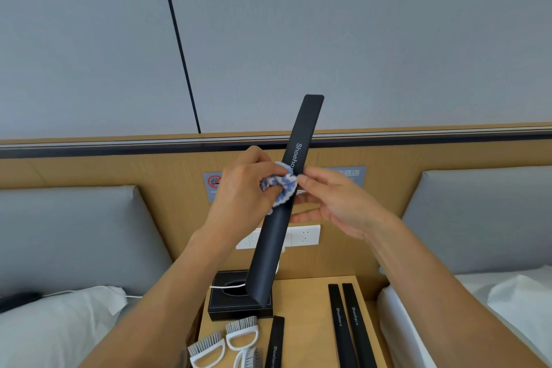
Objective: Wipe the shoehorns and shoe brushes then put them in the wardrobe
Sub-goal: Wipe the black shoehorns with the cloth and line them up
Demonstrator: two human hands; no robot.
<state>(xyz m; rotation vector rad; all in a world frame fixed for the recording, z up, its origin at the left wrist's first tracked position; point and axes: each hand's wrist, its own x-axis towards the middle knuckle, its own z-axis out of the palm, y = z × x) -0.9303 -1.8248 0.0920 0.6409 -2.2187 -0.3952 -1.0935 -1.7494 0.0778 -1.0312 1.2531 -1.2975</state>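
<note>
Currently wiping: we held the black shoehorn [286, 197] upright over the nightstand [301, 302] for cloth access.
Right hand [337, 203]: fingers pinched its edge, steadying.
Left hand [242, 185]: fingers curled, pressing the blue-white cloth [282, 185] on.

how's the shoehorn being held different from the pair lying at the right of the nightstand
The held shoehorn is up in the air, tilted steeply; the pair of shoehorns lies flat on the nightstand. The held one is gripped by the right hand while the left hand presses a blue-and-white cloth to it; the pair is untouched, side by side. All are long, black, and lettered "Shoehorn".
</note>
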